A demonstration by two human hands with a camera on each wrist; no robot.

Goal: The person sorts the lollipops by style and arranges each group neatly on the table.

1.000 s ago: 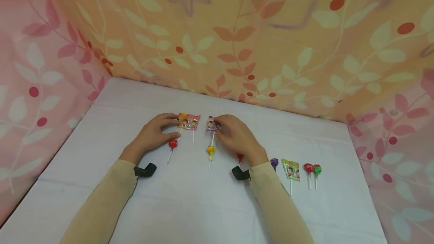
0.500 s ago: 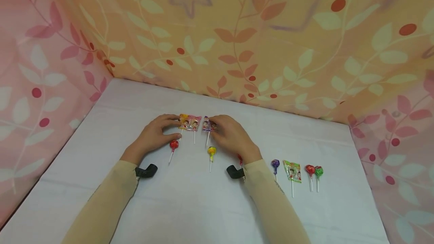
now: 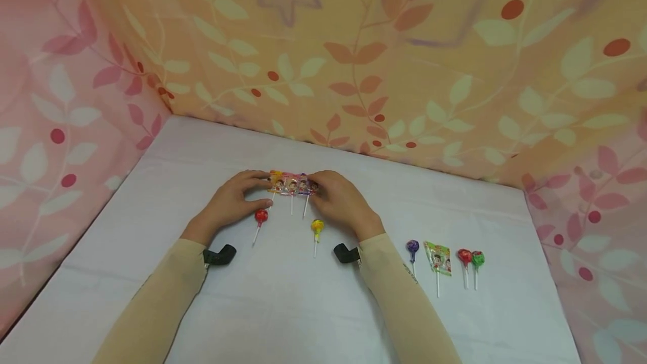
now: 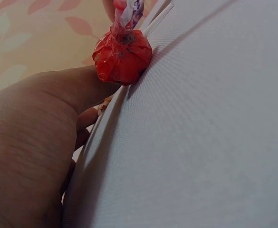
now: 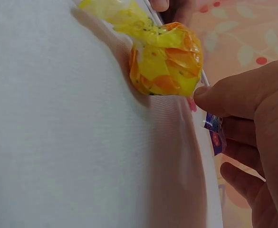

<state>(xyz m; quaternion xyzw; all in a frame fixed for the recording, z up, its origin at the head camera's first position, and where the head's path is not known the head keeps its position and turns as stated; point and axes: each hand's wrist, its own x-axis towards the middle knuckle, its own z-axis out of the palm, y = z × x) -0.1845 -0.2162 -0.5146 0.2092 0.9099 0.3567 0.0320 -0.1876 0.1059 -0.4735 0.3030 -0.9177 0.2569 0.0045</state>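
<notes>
Three flat-wrapped lollipops lie side by side on the white table: an orange one point(image 3: 276, 181), a pink one point(image 3: 290, 186) and a purple one point(image 3: 304, 185), sticks toward me. My left hand point(image 3: 226, 202) rests its fingertips on the orange wrapper's left edge, its thumb near that stick. From the other side, my right hand point(image 3: 340, 201) holds the purple wrapper point(image 5: 216, 138) by its right edge, partly covering it. A round red lollipop point(image 4: 122, 57) lies just below the left thumb. A round yellow lollipop point(image 5: 169, 61) lies in front of the right hand.
Farther right lie a round purple lollipop point(image 3: 413, 246), a flat green-wrapped one point(image 3: 438, 258), a round red one point(image 3: 464, 257) and a round green one point(image 3: 477, 259). Floral cloth walls point(image 3: 349, 72) enclose the white table point(image 3: 283, 308) at the back and sides.
My right hand has slid the purple-wrapped lollipop left, closing its gap to the pink one. The left hand stays in place. A red lollipop beside the right wrist is now hidden under the arm.
</notes>
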